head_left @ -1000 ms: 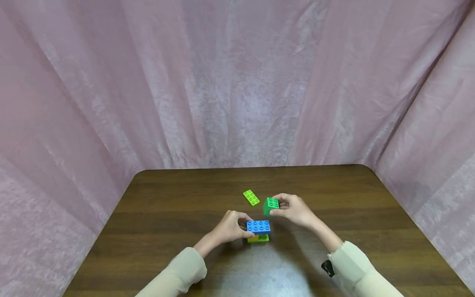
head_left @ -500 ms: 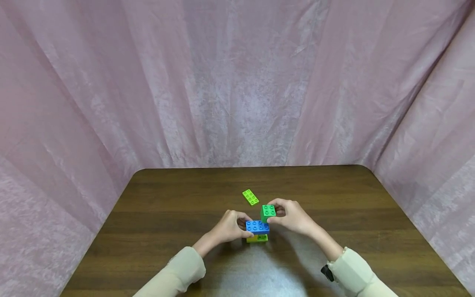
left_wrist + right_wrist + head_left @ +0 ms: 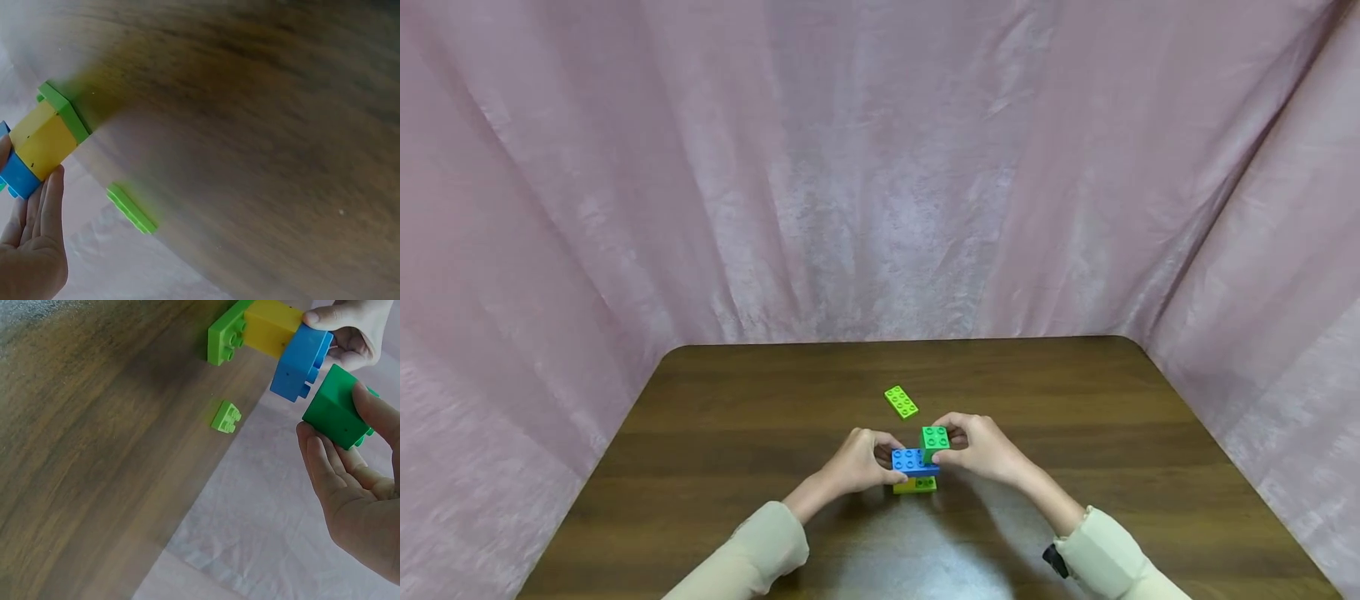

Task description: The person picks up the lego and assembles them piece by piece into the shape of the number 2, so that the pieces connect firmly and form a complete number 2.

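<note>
A small stack stands near the table's middle: a lime plate (image 3: 224, 336) at the bottom, a yellow brick (image 3: 273, 326) on one end of it, and a blue brick (image 3: 907, 462) across the top. My left hand (image 3: 859, 463) pinches the stack's left side, thumb on the blue brick and fingers reaching the yellow one. Between the thumb and fingers of my right hand (image 3: 985, 450) is a green brick (image 3: 340, 406), studs up. It hangs over the blue brick's right end, and the right wrist view shows a narrow gap to the blue studs.
A loose lime plate (image 3: 901, 402) lies studs up on the brown wooden table (image 3: 760, 400), beyond the stack. Pink curtains (image 3: 880, 183) hang behind the table and on both sides.
My right hand has brought the green brick left and nearer to me, from beside the loose plate to over the blue brick's right end. My left hand keeps its grip on the stack.
</note>
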A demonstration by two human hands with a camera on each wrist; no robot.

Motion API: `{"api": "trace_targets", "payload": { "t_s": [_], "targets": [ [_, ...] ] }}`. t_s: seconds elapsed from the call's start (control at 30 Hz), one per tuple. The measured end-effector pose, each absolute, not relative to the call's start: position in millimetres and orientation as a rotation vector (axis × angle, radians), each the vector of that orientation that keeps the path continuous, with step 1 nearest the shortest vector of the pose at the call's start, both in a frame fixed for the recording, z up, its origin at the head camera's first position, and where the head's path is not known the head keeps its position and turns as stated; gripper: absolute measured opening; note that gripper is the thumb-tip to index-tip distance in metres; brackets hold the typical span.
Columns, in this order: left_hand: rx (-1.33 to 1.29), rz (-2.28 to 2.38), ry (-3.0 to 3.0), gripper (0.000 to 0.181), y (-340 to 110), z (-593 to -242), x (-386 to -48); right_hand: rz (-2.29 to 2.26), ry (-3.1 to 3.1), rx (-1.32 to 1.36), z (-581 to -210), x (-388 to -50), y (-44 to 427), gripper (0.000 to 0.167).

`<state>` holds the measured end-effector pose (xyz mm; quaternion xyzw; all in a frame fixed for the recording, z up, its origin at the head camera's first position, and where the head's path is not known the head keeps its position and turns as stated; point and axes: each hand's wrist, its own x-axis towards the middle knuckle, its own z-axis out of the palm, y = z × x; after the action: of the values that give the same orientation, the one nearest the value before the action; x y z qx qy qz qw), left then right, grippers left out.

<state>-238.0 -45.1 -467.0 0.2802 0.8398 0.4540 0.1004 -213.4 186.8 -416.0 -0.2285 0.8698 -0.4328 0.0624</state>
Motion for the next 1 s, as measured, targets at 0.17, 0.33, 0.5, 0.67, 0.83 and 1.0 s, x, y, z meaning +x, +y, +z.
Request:
{"api": "trace_targets", "payload": {
  "t_s": [0.17, 0.33, 0.5, 0.67, 0.83, 1.0],
  "targets": [
    [0.824, 1.323, 2.493, 0.03, -48.1, -467.8, -236.6, -1.292, 2.622, -0.709, -419.9, -213.0, 181.7, 0.034],
    [0.831, 1.311, 2.487, 0.031, -46.1, -467.0, -236.9, -1.284, 2.636, -0.701, -421.7, -211.1, 180.4, 0.033],
    [0.832, 1.307, 2.488, 0.031, -44.7, -466.3, -237.9, -1.272, 2.662, -0.72, -422.0, -210.6, 180.1, 0.032],
    [0.822, 1.314, 2.491, 0.03, -44.4, -465.8, -236.9, -1.248, 2.685, -0.728, -422.6, -209.9, 179.1, 0.032],
    [0.825, 1.33, 2.481, 0.03, -44.4, -465.6, -236.2, -1.204, 2.708, -0.791, -423.2, -210.4, 179.5, 0.034],
    [0.847, 1.328, 2.482, 0.03, -44.4, -465.7, -237.1, -1.141, 2.727, -0.839, -422.8, -213.4, 180.9, 0.036]
  ]
}}
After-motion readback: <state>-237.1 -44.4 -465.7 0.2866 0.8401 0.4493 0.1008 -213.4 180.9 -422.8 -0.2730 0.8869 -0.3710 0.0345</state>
